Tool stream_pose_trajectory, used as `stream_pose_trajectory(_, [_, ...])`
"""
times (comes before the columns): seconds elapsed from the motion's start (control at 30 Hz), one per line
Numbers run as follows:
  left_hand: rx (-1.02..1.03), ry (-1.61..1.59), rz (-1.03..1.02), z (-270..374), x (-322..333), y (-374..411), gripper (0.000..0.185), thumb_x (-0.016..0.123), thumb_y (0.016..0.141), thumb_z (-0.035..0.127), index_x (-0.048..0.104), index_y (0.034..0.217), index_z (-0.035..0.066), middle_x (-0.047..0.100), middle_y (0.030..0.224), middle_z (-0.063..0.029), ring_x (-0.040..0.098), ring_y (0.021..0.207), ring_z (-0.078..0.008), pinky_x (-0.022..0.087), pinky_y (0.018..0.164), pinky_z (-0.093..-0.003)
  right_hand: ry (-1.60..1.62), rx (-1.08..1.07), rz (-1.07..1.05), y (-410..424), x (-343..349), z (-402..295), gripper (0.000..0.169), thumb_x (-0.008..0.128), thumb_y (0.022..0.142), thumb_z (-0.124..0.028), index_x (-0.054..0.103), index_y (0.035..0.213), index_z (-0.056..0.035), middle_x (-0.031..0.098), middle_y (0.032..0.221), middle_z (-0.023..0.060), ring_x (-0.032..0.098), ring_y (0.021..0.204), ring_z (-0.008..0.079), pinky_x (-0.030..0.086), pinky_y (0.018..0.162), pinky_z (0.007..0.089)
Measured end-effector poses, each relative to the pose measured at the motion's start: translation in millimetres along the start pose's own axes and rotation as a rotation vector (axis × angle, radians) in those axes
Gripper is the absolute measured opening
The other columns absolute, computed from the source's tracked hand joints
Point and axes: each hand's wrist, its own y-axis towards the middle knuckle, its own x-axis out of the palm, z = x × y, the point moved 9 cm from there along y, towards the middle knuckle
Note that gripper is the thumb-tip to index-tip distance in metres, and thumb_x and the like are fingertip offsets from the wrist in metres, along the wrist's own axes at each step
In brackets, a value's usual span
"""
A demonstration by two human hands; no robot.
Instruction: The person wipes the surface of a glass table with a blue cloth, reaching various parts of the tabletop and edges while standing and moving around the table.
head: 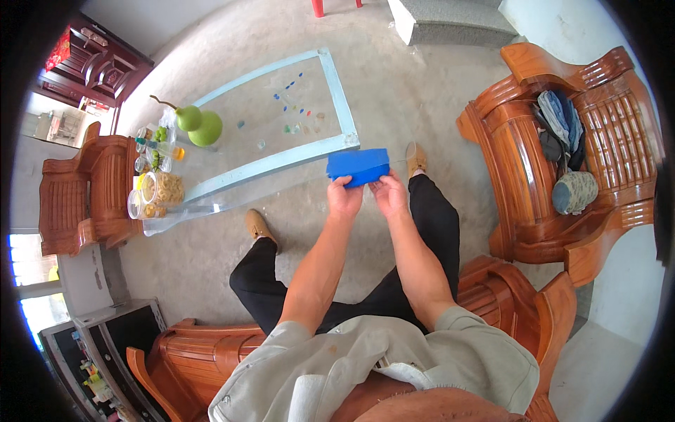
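Observation:
A blue box-shaped object (359, 161) is held out in front of me, just past the near right corner of a low table with a light-blue frame (274, 163). My left hand (346, 198) grips its near left side, thumb bent against it. On its near right part, my right hand (391, 193) has its thumb and fingers closed. My fingers hide part of the box's lower edge. Small coloured pieces (301, 111) lie scattered over the table's see-through middle. Farther left on the table rests a green bottle gourd (204, 128).
Clear jars of food (163, 189) and a small bottle (176, 152) crowd the table's left end. Clear plastic sheeting (174, 221) hangs over the near edge. A wooden armchair (506, 158) to the right holds folded clothes (560, 124) and a rolled patterned item (575, 192). Stone steps (459, 26) rise beyond.

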Motion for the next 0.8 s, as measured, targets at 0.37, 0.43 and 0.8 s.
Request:
stream_pose_trajectory(0.37, [0.025, -0.072, 0.087, 27.9, -12.0, -5.6, 0.054, 0.052, 0.078, -0.001, 0.053, 0.132, -0.001, 0.058, 0.136, -0.0170, 0.053, 0.127, -0.0376, 0.037, 0.115, -0.0535, -0.049, 0.060, -0.040, -3.0, 14.3, 25.7, 0.033, 0.058, 0.085, -0.002, 0.055, 0.116, -0.0130, 0.063, 0.113, 0.0038, 0.058, 0.111, 0.0230, 0.045, 0.100, 0.0487])
stream_pose_trajectory(0.43, [0.084, -0.050, 0.068, 60.7, -18.3, -13.7, 0.056, 0.053, 0.077, -0.001, 0.053, 0.132, -0.001, 0.058, 0.136, -0.0172, 0.053, 0.127, -0.0381, 0.037, 0.115, -0.0535, -0.053, 0.113, -0.055, -6.3, 31.3, 54.4, 0.031, 0.058, 0.084, -0.002, 0.055, 0.113, -0.0126, 0.063, 0.111, 0.0038, 0.059, 0.107, 0.0232, 0.046, 0.098, 0.0481])
stream_pose_trajectory(0.8, [0.095, 0.076, 0.085, 49.3, -23.8, -3.6, 0.055, 0.048, 0.081, -0.007, 0.049, 0.136, -0.002, 0.055, 0.136, -0.0184, 0.052, 0.128, -0.0371, 0.038, 0.117, -0.0518, -0.116, 0.104, -0.063, -0.9, 27.5, 42.7, 0.027, 0.059, 0.085, -0.001, 0.058, 0.110, -0.0118, 0.065, 0.110, 0.0038, 0.060, 0.107, 0.0225, 0.046, 0.099, 0.0489])
